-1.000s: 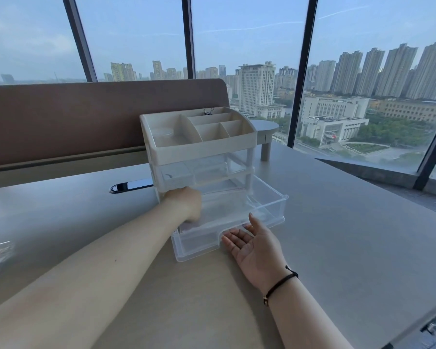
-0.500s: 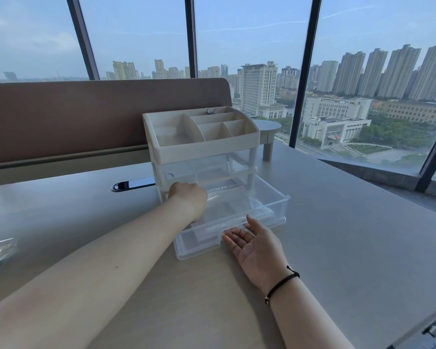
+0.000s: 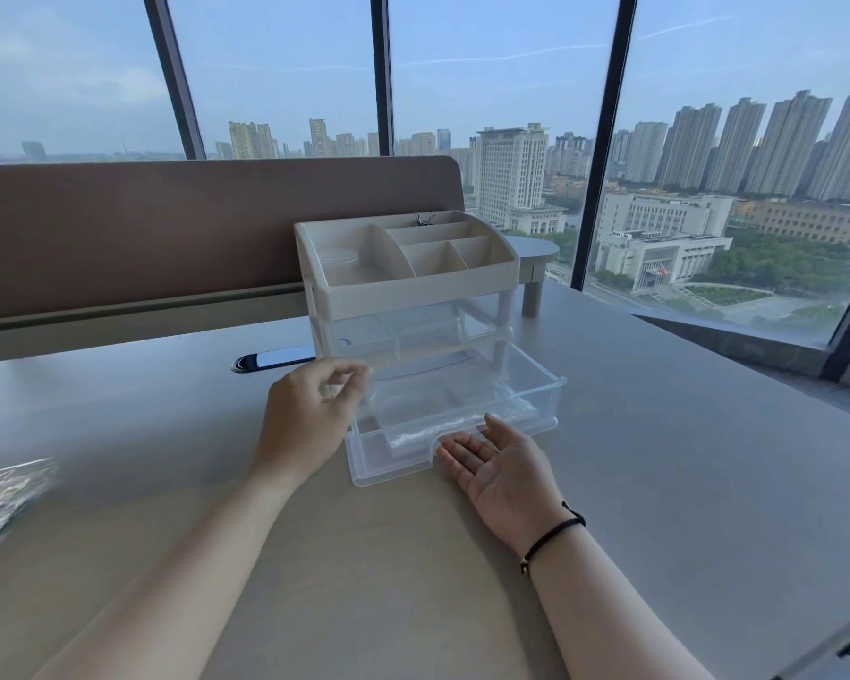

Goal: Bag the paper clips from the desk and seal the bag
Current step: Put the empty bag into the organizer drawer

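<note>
A beige desk organiser (image 3: 408, 287) stands mid-desk with its clear bottom drawer (image 3: 462, 424) pulled out. Thin clear plastic lies flat inside the drawer. My left hand (image 3: 310, 414) hovers at the drawer's left corner, thumb and fingers pinched on what looks like a thin clear bag (image 3: 359, 385); the bag is almost invisible. My right hand (image 3: 499, 466) rests palm up on the desk, fingers apart, fingertips at the drawer's front notch. A blurred, shiny heap of clips in clear wrapping (image 3: 6, 498) lies at the desk's far left edge.
Black binder clips (image 3: 425, 219) sit in the organiser's top tray, with a round clear lid (image 3: 338, 257) in its left compartment. A brown partition (image 3: 168, 228) runs behind, a cable port (image 3: 271, 361) lies in the desk, and a small grey stand (image 3: 533, 267) is at the back right.
My left hand has come up and back out of the drawer, its fingers now pinched. My right hand has stayed at the drawer front.
</note>
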The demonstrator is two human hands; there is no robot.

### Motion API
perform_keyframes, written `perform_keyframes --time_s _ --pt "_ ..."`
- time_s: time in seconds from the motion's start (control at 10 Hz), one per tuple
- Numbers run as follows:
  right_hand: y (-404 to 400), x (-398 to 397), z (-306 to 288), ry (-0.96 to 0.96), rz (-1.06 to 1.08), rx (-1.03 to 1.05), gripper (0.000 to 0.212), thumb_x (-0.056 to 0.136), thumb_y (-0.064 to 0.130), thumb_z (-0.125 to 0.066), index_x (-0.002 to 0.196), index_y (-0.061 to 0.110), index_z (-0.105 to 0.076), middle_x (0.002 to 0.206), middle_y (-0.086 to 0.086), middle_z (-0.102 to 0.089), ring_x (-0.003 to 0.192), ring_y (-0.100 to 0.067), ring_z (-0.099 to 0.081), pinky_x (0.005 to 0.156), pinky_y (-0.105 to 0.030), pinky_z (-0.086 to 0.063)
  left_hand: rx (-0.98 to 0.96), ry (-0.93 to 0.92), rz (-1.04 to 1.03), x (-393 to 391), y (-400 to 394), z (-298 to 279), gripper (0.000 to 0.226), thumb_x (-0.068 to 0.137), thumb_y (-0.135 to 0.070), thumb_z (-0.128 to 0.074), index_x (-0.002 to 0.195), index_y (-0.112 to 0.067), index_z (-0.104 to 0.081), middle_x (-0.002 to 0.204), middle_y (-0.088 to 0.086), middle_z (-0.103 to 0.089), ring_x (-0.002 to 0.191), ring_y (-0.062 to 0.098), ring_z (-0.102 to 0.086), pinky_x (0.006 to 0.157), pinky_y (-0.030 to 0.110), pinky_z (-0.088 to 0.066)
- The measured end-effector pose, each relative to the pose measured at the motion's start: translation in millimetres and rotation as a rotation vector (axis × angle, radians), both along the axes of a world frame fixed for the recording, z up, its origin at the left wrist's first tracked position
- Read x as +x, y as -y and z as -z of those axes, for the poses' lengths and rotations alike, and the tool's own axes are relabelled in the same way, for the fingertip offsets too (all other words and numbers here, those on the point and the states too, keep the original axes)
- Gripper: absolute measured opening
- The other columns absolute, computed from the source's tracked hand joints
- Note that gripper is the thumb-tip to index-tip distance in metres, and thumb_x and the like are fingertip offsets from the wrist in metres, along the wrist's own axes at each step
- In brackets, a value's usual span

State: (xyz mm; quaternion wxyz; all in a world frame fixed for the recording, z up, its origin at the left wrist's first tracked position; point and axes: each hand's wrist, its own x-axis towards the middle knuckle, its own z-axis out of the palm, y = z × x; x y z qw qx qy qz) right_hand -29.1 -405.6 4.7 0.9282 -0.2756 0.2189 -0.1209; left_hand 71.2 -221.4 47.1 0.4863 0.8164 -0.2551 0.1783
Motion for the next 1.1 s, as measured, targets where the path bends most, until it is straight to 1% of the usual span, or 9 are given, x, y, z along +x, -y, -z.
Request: perform_keyframes --time_s 0.1,0.2,0.3,0.4,0.5,0.6,0.8,1.0,1.1 --pt "3.0 17.3 -1.1 0.025 -0.009 0.029 0.028 0.100 0.021 -0.053 0.120 0.005 -0.044 0.111 -0.026 -0.055 0.105 -0.041 -0.059 0.100 -0.053 -0.047 -0.071 -0.015 -0.032 -4.2 -13.2 30.0 0.029 0.091 -0.046 -0.065 0.115 -0.029 -0.067 0.108 -0.015 -0.064 0.096 0.001 -0.062 0.078 0.021 -0.050" --pt "1.3 38.2 0.1 0.063 0.014 0.060 0.044 0.100 0.027 -0.054 0.137 0.009 -0.040 0.115 -0.023 -0.054 0.115 -0.040 -0.054 0.102 -0.054 -0.045 -0.021 -0.168 -0.058 -1.9 -20.5 46.5 0.032 0.094 -0.036 -0.065 0.124 -0.028 -0.058 0.113 -0.009 -0.059 0.093 0.000 -0.059 0.079 0.024 -0.049" --pt "-4.0 58.4 1.4 0.090 0.018 0.076 0.051 0.099 0.035 -0.053 0.141 0.009 -0.039 0.120 -0.022 -0.055 0.117 -0.038 -0.054 0.105 -0.054 -0.043 0.034 -0.269 -0.117 5.2 -25.2 50.2 0.034 0.096 -0.025 -0.063 0.129 -0.020 -0.056 0.117 -0.003 -0.061 0.088 0.003 -0.059 0.068 0.007 -0.038" --pt "-3.9 76.1 3.1 0.127 0.022 0.107 0.057 0.097 0.047 -0.052 0.138 0.010 -0.042 0.128 -0.023 -0.054 0.116 -0.038 -0.057 0.105 -0.055 -0.043 -0.011 -0.267 -0.060 10.5 -22.9 51.3 0.025 0.096 -0.017 -0.062 0.121 -0.021 -0.062 0.115 -0.003 -0.067 0.091 -0.006 -0.059 0.069 0.000 -0.040" --pt "-1.0 90.8 6.2 0.145 0.008 0.127 0.060 0.095 0.055 -0.050 0.135 0.011 -0.044 0.129 -0.024 -0.055 0.115 -0.038 -0.058 0.104 -0.056 -0.043 0.008 -0.292 0.007 17.9 -21.2 54.4 0.027 0.098 -0.018 -0.060 0.123 -0.025 -0.062 0.116 -0.006 -0.067 0.100 -0.001 -0.062 0.082 0.003 -0.043" --pt "0.2 100.0 7.8 0.145 -0.011 0.128 0.060 0.094 0.056 -0.051 0.135 0.013 -0.043 0.129 -0.024 -0.054 0.117 -0.038 -0.057 0.105 -0.056 -0.042 0.088 -0.312 0.031 25.2 -21.8 60.6 0.034 0.098 -0.029 -0.059 0.132 -0.035 -0.057 0.125 -0.007 -0.061 0.120 0.011 -0.058 0.103 0.032 -0.045" --pt "1.2 101.9 8.7 0.118 -0.013 0.109 0.060 0.094 0.050 -0.056 0.138 0.012 -0.040 0.131 -0.023 -0.054 0.120 -0.037 -0.057 0.106 -0.054 -0.043 0.293 -0.254 0.045 25.4 -20.0 62.6 0.053 0.098 -0.038 -0.056 0.148 -0.037 -0.039 0.153 -0.017 -0.040 0.140 0.007 -0.037 0.114 0.033 -0.032" --pt "-14.8 95.5 4.0 0.037 0.046 -0.107 0.056 0.094 0.038 -0.062 0.137 0.009 -0.040 0.127 -0.025 -0.054 0.117 -0.035 -0.058 0.102 -0.047 -0.047 0.178 -0.290 0.000 12.8 -24.4 59.6 0.050 0.094 -0.037 -0.061 0.142 -0.039 -0.045 0.142 -0.010 -0.052 0.132 0.010 -0.048 0.108 0.035 -0.041" --pt "-30.6 88.0 6.6 -0.055 0.113 -0.393 0.036 0.094 0.027 -0.064 0.119 0.005 -0.050 0.110 -0.020 -0.060 0.100 -0.029 -0.066 0.092 -0.040 -0.054 0.052 -0.302 0.055 -5.5 -34.3 63.3 0.039 0.094 -0.031 -0.063 0.132 -0.039 -0.053 0.134 -0.012 -0.057 0.123 0.009 -0.053 0.105 0.035 -0.045"
